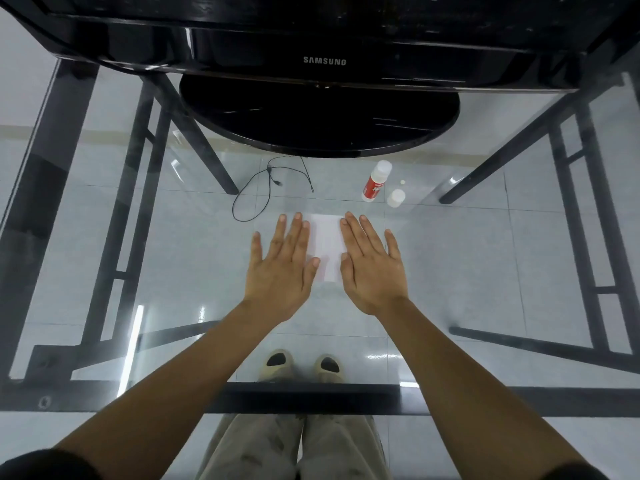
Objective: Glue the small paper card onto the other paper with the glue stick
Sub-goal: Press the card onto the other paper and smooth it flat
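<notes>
On the glass table (485, 254), I am laying my left hand (280, 271) and right hand (372, 268) flat, fingers straight, along the paper card's (327, 240) edges. Pushing unevenly could skew it, and the uncapped glue stick (375, 181) nearby could be drying.

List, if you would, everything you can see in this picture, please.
white paper: sheets not separable, white, on the glass between both hands
red-and-white glue stick: one, red and white, beyond the paper, right
small white cap: one, white, beside the glue stick
thin black cable: one, black, beyond the paper, left
black Samsung monitor: one, black, far side
clear glass table: one, black-framed, under everything
beige shoes: two, beige, seen through the glass
left hand: one, flat at the paper's left edge
right hand: one, flat at the paper's right edge
</notes>
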Action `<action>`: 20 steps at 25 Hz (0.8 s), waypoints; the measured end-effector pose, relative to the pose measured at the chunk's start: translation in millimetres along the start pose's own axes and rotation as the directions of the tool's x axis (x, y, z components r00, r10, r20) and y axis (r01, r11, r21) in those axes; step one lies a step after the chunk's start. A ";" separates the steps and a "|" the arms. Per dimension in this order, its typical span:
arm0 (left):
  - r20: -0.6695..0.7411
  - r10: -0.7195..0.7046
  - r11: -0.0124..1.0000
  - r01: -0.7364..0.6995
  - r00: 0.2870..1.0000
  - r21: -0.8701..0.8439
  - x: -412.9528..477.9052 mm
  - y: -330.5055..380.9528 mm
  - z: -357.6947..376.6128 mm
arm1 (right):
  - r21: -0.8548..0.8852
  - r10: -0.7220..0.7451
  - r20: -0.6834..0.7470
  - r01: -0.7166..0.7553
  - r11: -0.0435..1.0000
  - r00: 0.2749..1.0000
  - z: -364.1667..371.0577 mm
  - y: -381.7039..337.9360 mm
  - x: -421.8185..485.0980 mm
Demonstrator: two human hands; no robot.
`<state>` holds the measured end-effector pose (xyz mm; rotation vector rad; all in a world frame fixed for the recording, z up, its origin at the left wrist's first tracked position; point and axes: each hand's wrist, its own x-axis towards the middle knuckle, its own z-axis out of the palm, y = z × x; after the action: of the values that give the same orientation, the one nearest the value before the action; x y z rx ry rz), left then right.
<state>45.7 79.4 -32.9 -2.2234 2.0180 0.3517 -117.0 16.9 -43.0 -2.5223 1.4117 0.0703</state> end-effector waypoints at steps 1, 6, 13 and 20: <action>0.006 0.041 0.999 -0.040 0.999 -0.016 -1.0 3.3 1.3 | -0.006 -0.003 0.006 0.003 1.000 1.000 0.3 0.1 0.1; 0.022 0.167 0.984 -0.168 0.986 0.061 -14.2 -10.2 6.7 | -0.001 -0.004 0.006 0.004 1.000 1.000 1.3 0.3 0.3; -0.028 0.343 0.928 -0.334 0.939 0.163 -32.9 -30.7 -2.6 | -0.007 -0.004 0.008 0.004 1.000 1.000 1.1 -0.3 0.5; 0.022 0.433 0.885 -0.430 0.901 0.176 1.6 -29.8 -2.0 | -0.019 -0.006 0.007 0.006 1.000 1.000 2.4 0.6 0.7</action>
<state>75.5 80.5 -33.4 -1.6655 2.4402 0.1801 -117.0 16.6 -45.5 -2.5384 1.4077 0.0913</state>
